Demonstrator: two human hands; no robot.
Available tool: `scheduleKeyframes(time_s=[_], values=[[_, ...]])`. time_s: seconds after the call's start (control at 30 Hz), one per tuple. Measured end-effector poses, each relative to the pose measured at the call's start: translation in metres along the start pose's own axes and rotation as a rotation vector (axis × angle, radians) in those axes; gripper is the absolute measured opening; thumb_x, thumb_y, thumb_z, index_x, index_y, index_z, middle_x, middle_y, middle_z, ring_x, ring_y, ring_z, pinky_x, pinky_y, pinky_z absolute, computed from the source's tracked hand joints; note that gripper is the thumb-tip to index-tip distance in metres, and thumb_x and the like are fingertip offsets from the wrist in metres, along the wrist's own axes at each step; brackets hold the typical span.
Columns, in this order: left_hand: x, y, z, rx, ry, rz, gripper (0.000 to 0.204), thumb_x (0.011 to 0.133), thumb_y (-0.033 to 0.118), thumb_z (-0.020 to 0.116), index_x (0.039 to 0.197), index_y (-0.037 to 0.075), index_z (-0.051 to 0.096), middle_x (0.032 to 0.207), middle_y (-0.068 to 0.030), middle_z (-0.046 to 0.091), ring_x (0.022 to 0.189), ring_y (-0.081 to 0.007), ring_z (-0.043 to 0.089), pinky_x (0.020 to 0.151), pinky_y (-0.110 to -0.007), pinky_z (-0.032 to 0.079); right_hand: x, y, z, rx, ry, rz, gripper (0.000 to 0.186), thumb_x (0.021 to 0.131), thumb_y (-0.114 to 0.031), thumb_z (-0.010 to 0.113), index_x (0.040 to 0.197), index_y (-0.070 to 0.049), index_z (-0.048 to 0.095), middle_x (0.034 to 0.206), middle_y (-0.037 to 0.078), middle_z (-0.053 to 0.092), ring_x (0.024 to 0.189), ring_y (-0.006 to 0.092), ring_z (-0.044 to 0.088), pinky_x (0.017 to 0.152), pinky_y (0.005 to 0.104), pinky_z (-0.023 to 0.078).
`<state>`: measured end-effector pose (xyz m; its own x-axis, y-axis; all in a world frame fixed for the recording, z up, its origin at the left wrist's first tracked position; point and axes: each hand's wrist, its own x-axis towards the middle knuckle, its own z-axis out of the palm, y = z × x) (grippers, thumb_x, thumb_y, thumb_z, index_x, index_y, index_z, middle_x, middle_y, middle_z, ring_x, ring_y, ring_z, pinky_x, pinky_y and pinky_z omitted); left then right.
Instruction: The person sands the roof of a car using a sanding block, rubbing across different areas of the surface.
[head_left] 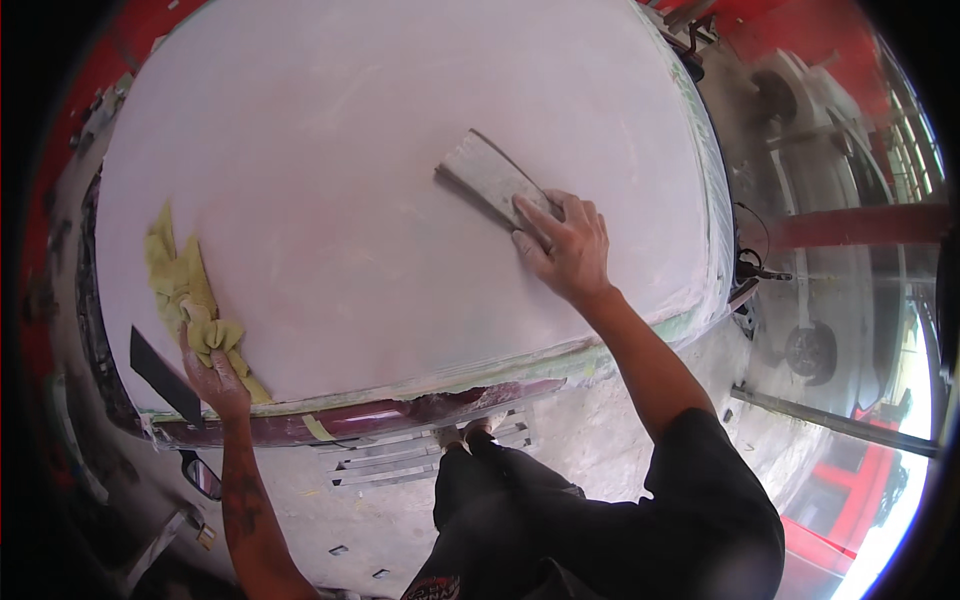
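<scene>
A broad car panel (pixel 330 220), dusty and pale pinkish white, fills the middle of the view, with masking tape (pixel 480 365) along its near edge. My right hand (pixel 570 245) is closed on the near end of a long grey sanding block (pixel 490 175), which lies flat on the panel and points to the far left. At the near left, my left hand (pixel 217 385) grips a crumpled yellow cloth (pixel 185 275) that trails over the panel. Just left of that hand, a dark strip of sandpaper (pixel 160 372) lies at the panel's edge.
Below the taped edge runs a dark red car body (pixel 400 412) with a side mirror (pixel 202 474). A metal grate (pixel 400 468) lies on the floor by my feet. Another car (pixel 815 220), seemingly behind clear sheeting, stands on the right beside a red beam (pixel 850 226).
</scene>
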<state>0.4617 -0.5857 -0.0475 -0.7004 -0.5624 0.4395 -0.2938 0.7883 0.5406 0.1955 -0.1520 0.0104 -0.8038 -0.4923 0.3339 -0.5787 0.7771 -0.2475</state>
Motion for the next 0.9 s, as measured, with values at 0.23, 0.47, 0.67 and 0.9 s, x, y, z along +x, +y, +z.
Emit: scheduleKeyframes(time_s=[0.23,0.47,0.67,0.9], values=[[-0.006,-0.024,0.007,0.018,-0.025,-0.006,0.049,0.098,0.015,0.049,0.142,-0.005,0.042,0.143,-0.0215,0.047,0.131,-0.0375,0.046,0.11,-0.044,0.034,0.117,0.112,0.016,-0.257,0.023,0.353,0.053,0.087,-0.032,0.067,0.134,-0.01,0.058,0.113,0.018,0.062,0.1,0.0375,0.058,0.089,0.0448,0.049],[-0.006,-0.014,0.003,-0.015,-0.023,-0.003,0.05,0.098,0.014,0.05,0.143,-0.005,0.039,0.144,-0.0214,0.046,0.132,-0.0362,0.045,0.111,-0.043,0.033,0.003,0.017,0.0,-0.066,-0.008,-0.067,0.054,0.078,-0.019,0.077,0.13,-0.013,0.06,0.119,0.014,0.056,0.097,0.0344,0.056,0.081,0.0449,0.051],[-0.003,-0.015,0.007,-0.08,-0.039,-0.053,0.051,0.099,0.015,0.05,0.143,-0.007,0.038,0.143,-0.0235,0.047,0.131,-0.0358,0.047,0.111,-0.043,0.033,0.139,0.14,0.004,-0.367,0.005,0.255,0.042,0.093,-0.032,0.061,0.13,-0.011,0.059,0.114,0.018,0.06,0.099,0.0383,0.058,0.079,0.0458,0.051],[-0.005,-0.021,0.001,-0.021,-0.041,0.006,0.055,0.099,0.024,0.05,0.143,-0.007,0.038,0.144,-0.0238,0.046,0.132,-0.0378,0.046,0.111,-0.045,0.034,-0.002,0.017,0.004,-0.143,0.001,-0.047,0.054,0.081,-0.021,0.074,0.132,-0.026,0.06,0.125,0.014,0.054,0.096,0.0328,0.055,0.082,0.0456,0.049]])
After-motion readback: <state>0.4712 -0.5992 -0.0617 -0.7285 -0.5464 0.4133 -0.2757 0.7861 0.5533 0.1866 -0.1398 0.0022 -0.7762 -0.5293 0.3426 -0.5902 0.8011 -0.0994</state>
